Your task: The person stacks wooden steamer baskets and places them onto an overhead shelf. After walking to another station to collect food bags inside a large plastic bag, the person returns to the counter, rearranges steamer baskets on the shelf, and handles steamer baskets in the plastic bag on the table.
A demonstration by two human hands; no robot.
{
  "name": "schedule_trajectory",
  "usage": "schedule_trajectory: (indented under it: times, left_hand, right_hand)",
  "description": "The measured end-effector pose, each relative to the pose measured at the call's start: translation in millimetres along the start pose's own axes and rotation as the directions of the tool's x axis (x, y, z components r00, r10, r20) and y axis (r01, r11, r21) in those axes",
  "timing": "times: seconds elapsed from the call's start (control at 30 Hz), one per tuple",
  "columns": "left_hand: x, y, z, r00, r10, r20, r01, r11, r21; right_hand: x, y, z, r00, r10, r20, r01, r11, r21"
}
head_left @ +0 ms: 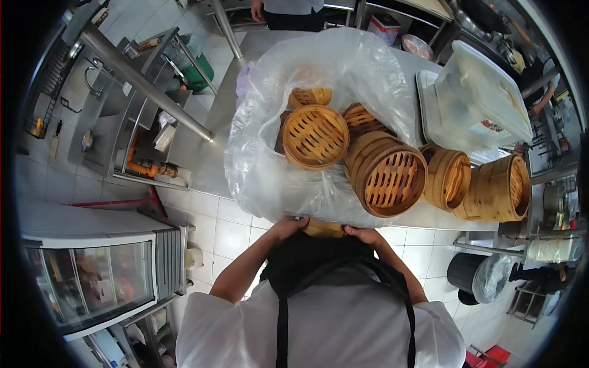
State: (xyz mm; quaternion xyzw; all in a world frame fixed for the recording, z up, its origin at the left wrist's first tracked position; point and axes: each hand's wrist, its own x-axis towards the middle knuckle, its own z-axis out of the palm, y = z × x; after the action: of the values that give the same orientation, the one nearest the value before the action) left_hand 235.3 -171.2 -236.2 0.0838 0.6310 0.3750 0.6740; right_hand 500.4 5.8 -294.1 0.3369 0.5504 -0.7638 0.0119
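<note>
Close to my body, at the table's front edge, my left hand (288, 227) and my right hand (363, 235) grip a bamboo steamer (325, 229) from both sides. Only a strip of its light wooden wall shows. Just beyond lies a large clear plastic bag (257, 165), spread open on the table. A round bamboo steamer with a slatted base (315, 137) rests in the bag's mouth, with others partly hidden behind it. Right of it, a stack of bamboo steamers (392, 178) lies tipped toward me, slats showing.
More bamboo steamers (498, 187) sit along the right of the steel table (211, 156). Behind them stands a translucent plastic tub (485, 92). A metal post (147, 83) rises at the left. Another person (288, 12) stands across the table. A black bin (466, 273) is at the lower right.
</note>
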Motion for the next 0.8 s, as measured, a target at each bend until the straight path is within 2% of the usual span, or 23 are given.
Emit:
schedule_trajectory:
  times: [0.03,0.07,0.13,0.2,0.23,0.3,0.37,0.43,0.47,0.5,0.6,0.67,0.7,0.8]
  left_hand:
    - [1.5,-10.4,1.8,0.999,0.049,0.019,-0.046,0.989,-0.143]
    - [4.3,-19.9,1.3,0.995,0.096,0.033,-0.083,0.955,-0.286]
    - [-3.3,-10.2,0.1,0.988,0.037,0.153,0.036,0.892,-0.450]
    - [1.9,-19.9,0.8,0.959,0.037,0.280,0.158,0.753,-0.639]
    - [-2.1,-20.8,3.6,0.970,0.029,0.242,0.135,0.760,-0.635]
    - [-10.0,-18.8,12.1,0.983,0.021,0.180,0.096,0.782,-0.615]
    - [-29.9,-13.9,11.9,0.974,-0.003,0.228,0.147,0.771,-0.620]
    - [-47.3,-12.8,7.2,0.958,-0.073,0.277,0.242,0.724,-0.646]
    - [-55.2,-14.2,5.5,0.960,-0.048,0.274,0.217,0.747,-0.628]
    - [-63.9,-14.8,3.7,0.964,-0.026,0.266,0.190,0.767,-0.613]
    - [-102.9,7.0,9.3,0.986,0.030,0.163,0.073,0.806,-0.588]
    - [-119.4,14.2,11.6,0.995,0.042,0.087,0.017,0.814,-0.581]
    - [-127.5,14.0,10.1,0.998,0.040,0.053,-0.003,0.824,-0.566]
    - [-151.0,17.2,-10.1,0.991,0.130,-0.017,-0.119,0.836,-0.536]
  right_hand:
    - [-9.9,-16.7,8.4,1.000,0.015,0.012,-0.016,1.000,0.027]
    - [-10.1,-16.5,12.6,1.000,-0.008,0.007,0.008,0.999,-0.033]
    - [-15.1,-19.3,26.8,0.999,-0.052,-0.002,0.051,0.988,-0.146]
    - [-26.6,-27.6,43.1,0.953,-0.298,-0.056,0.255,0.889,-0.379]
    - [-30.8,-33.9,51.9,0.904,-0.425,-0.051,0.339,0.784,-0.520]
    - [-49.7,-45.8,60.3,0.885,-0.457,-0.085,0.327,0.742,-0.585]
    - [-73.3,-58.6,67.8,0.947,-0.271,-0.171,0.179,0.890,-0.420]
    - [-103.6,-89.5,66.2,0.971,-0.106,-0.215,-0.034,0.826,-0.562]
    - [-118.8,-101.0,64.0,0.972,-0.016,-0.235,-0.138,0.772,-0.621]
    - [-130.8,-104.7,61.6,0.953,-0.117,-0.278,-0.085,0.779,-0.621]
    - [-176.6,-144.1,55.8,0.946,-0.080,-0.313,-0.150,0.748,-0.646]
    - [-197.0,-156.7,50.7,0.945,-0.159,-0.287,-0.059,0.779,-0.625]
    - [-202.5,-170.9,50.5,0.953,-0.114,-0.282,-0.087,0.787,-0.611]
    - [-202.7,-177.1,42.2,0.953,-0.260,-0.158,0.128,0.815,-0.566]
